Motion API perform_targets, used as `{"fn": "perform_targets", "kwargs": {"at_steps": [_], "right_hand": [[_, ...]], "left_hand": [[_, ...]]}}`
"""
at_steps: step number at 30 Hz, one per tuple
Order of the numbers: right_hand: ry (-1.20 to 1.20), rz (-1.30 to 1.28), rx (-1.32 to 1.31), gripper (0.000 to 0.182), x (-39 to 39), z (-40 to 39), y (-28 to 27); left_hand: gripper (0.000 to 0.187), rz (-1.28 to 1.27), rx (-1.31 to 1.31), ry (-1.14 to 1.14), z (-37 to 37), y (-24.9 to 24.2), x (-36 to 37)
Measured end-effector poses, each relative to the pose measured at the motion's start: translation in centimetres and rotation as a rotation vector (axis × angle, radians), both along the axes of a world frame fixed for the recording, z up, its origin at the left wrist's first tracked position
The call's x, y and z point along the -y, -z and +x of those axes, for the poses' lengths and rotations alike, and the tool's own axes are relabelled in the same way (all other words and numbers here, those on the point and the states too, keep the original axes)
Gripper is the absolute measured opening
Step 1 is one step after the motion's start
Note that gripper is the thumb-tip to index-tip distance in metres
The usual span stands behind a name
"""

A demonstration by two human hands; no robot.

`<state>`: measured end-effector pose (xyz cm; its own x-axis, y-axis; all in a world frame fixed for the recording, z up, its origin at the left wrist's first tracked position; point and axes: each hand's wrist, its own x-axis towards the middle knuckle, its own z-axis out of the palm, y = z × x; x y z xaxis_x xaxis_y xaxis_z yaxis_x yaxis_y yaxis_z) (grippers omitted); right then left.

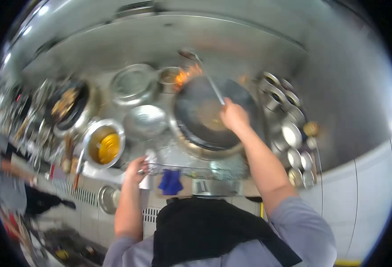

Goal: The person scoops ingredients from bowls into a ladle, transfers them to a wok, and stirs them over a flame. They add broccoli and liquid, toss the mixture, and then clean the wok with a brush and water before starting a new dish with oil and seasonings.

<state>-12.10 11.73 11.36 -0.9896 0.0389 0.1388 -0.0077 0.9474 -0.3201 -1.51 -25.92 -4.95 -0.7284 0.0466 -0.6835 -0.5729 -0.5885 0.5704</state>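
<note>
A ladle with a long metal handle is in my right hand, its bowl up beyond the far rim of a large dark wok. A little liquid shows in the wok's bottom, and orange flames rise at its far left edge. My left hand is closed at the stove's front edge, beside a blue cloth; what it grips, if anything, is too blurred to tell.
Left of the wok are a metal bowl, a round pan and a pot of yellow liquid. Another wok holds food. Several seasoning containers stand right. A person is at far left.
</note>
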Motion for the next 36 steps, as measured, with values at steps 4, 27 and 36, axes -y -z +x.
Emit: {"fn": "perform_targets", "kwargs": {"at_steps": [4,27,36], "right_hand": [[0.050,-0.479,-0.226,0.045,-10.1,9.7,-0.1],[0.632,-0.771,0.301,0.047,-32.8,34.0,3.5],[0.522,-1.134,0.250,0.035,-34.0,34.7,3.9]], "left_hand": [[0.017,-0.170,0.070,-0.151,2.6,1.5,-1.4],[0.018,-0.804,-0.976,0.564,6.7,-4.1,-38.9],[0.019,-0.767,-0.827,0.502,8.0,-2.8,-36.3]]}}
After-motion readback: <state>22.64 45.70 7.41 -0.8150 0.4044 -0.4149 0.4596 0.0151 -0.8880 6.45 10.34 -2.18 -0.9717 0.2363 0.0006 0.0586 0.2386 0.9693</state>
